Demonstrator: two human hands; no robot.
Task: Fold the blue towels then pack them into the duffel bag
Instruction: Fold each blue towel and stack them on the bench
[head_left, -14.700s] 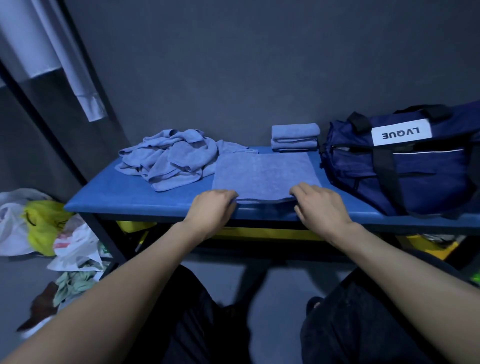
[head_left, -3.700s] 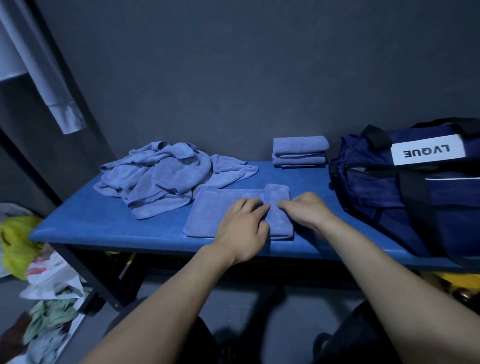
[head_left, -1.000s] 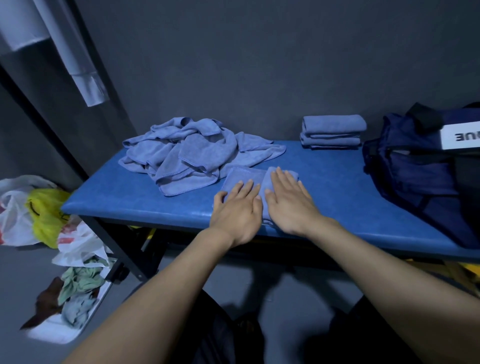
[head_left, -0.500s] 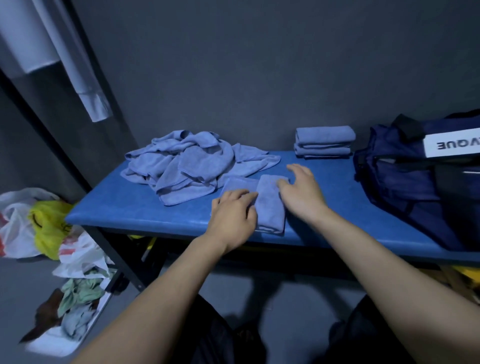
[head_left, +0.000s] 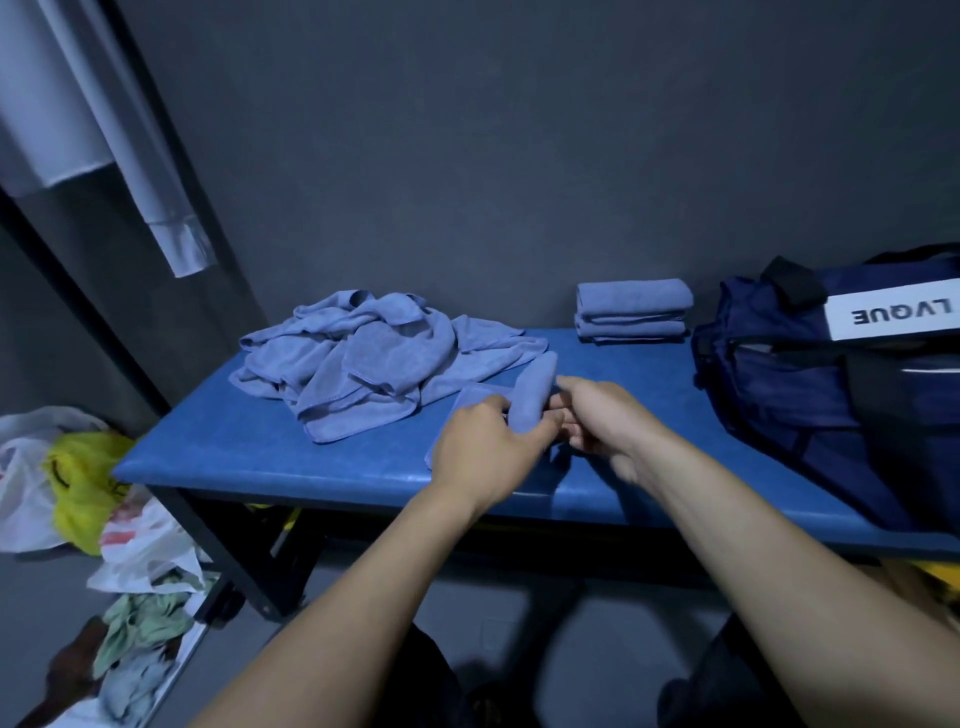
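- Folded blue microfibre towel (head_left: 530, 395), a narrow strip, sits near the front edge of the blue padded bench (head_left: 249, 447), about mid-length, and its right half is raised off the surface and standing up on edge.
- Left hand (head_left: 488, 447) has its fingers curled onto the near end of that towel, gripping it from the left side.
- Right hand (head_left: 602, 415) meets it from the right, thumb and fingers pinching the lifted fold, so the two hands are close together with the cloth between them.
- Just behind and to the left, a loose heap of unfolded blue towels (head_left: 374, 364) sprawls across the bench's left half, its nearest edge touching the towel being worked.
- Along the back edge, right of centre, a neat stack of folded blue towels (head_left: 634, 312) rests against the dark grey wall (head_left: 519, 156).
- At the right end stands the navy duffel bag (head_left: 810, 395) with black straps and a white label reading LVQUE upside down; whether its top is unzipped I cannot tell.
- Down on the floor by the left end lie white and yellow plastic bags (head_left: 67, 483) and some pale green cloth (head_left: 140, 623).
- White fabric (head_left: 104, 130) hangs in the upper left corner.
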